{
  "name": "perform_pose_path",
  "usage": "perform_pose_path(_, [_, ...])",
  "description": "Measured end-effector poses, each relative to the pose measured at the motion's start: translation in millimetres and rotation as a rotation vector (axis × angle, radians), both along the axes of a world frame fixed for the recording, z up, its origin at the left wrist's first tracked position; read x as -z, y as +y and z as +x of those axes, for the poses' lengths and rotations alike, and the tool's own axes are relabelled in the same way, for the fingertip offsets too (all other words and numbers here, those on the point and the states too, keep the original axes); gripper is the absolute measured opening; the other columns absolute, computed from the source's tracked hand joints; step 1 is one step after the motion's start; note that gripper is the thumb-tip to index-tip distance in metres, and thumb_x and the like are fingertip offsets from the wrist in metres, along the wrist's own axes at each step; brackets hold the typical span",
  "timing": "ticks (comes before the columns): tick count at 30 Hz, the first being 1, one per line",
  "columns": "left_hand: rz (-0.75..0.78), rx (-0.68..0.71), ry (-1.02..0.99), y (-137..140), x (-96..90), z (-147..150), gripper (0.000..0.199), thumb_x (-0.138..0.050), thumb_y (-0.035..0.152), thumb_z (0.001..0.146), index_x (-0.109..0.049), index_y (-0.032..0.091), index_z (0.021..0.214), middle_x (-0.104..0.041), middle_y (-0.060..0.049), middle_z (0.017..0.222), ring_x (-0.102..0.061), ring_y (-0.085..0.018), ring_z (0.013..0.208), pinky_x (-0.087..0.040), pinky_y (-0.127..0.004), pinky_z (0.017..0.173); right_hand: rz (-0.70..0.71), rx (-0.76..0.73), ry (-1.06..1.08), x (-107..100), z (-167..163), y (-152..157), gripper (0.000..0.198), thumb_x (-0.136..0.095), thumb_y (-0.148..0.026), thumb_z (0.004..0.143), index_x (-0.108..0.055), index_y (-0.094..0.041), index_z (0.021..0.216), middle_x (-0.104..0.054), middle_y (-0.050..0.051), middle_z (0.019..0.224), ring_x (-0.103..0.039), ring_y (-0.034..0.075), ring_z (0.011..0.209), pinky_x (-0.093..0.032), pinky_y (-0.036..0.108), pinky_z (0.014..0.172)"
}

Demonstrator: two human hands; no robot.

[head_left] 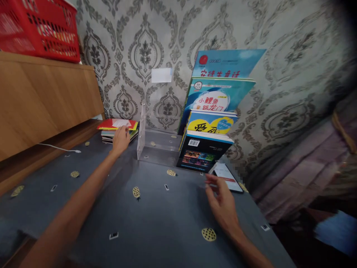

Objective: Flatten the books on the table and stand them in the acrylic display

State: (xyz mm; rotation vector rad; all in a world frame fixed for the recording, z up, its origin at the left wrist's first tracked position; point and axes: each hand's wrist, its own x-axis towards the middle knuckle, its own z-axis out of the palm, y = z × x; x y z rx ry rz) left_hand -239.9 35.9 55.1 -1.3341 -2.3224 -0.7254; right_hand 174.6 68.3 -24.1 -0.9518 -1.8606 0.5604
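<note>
1 left hand (121, 140), 1 right hand (223, 203), 1 clear acrylic book rack (141, 137), 4 upright front-facing books (210, 123), 1 book pile (107, 134) (count unclear, several), 1 touchscreen device (227, 172), 1 white cable (77, 151), 1 red plastic basket (35, 33).

A red slatted plastic basket (35, 37) sits on a brown wooden cabinet (52, 89); pale mauve fabric drapery (292, 182) hangs at right.
</note>
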Motion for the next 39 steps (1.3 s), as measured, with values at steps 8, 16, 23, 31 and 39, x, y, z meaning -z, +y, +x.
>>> perform_pose_path(8, [-0.223, -0.045, 0.029, 64, 8.4, -48, 0.060, -0.039, 0.041, 0.097, -0.043, 0.006, 0.146, -0.042, -0.026, 0.155, -0.032, -0.038, 0.148, -0.028, -0.060, 0.115, 0.025, -0.305, -0.215, -5, -17, -24, 0.024, -0.046, -0.025, 0.097, -0.069, -0.022, 0.101, -0.069, 0.010, 0.099, -0.069, 0.022, 0.091, -0.058, 0.036, 0.081])
perform_pose_path(16, [-0.410, -0.013, 0.090, 73, 6.9, -69, 0.064, -0.031, 0.054, 0.098, -0.049, 0.009, 0.140, -0.052, -0.026, 0.147, -0.041, -0.039, 0.141, -0.022, -0.075, 0.111, 0.009, -0.348, -0.227, -1, -15, -17, 0.026, -0.046, -0.022, 0.096, -0.072, -0.022, 0.099, -0.071, 0.009, 0.098, -0.071, 0.021, 0.090, -0.059, 0.034, 0.079])
perform_pose_path(23, [-0.446, 0.049, 0.275, 43, 5.0, -61, 0.056, -0.040, 0.048, 0.100, -0.048, 0.007, 0.137, -0.058, -0.028, 0.136, -0.052, -0.040, 0.128, -0.026, -0.075, 0.106, 0.015, -0.352, -0.229, 0, -14, -17, 0.026, -0.047, -0.024, 0.096, -0.073, -0.025, 0.099, -0.071, 0.009, 0.101, -0.072, 0.023, 0.091, -0.061, 0.035, 0.077])
perform_pose_path(31, [-0.524, 0.046, 0.364, 24, -6.6, -57, 0.038, -0.035, 0.014, 0.096, -0.056, 0.008, 0.126, -0.068, -0.024, 0.121, -0.063, -0.032, 0.115, -0.043, -0.047, 0.098, 0.043, -0.386, -0.247, 0, -13, -16, 0.028, -0.045, -0.022, 0.097, -0.072, -0.025, 0.099, -0.071, 0.010, 0.100, -0.072, 0.022, 0.090, -0.061, 0.034, 0.077])
perform_pose_path(39, [-0.647, 0.081, 0.496, -43, -8.5, -31, 0.047, -0.036, 0.003, 0.088, -0.058, 0.008, 0.129, -0.067, -0.021, 0.122, -0.064, -0.030, 0.114, -0.049, -0.040, 0.094, 0.072, -0.435, -0.267, 0, -10, -17, 0.030, -0.042, -0.017, 0.096, -0.072, -0.024, 0.100, -0.070, 0.009, 0.101, -0.070, 0.021, 0.090, -0.060, 0.035, 0.081])
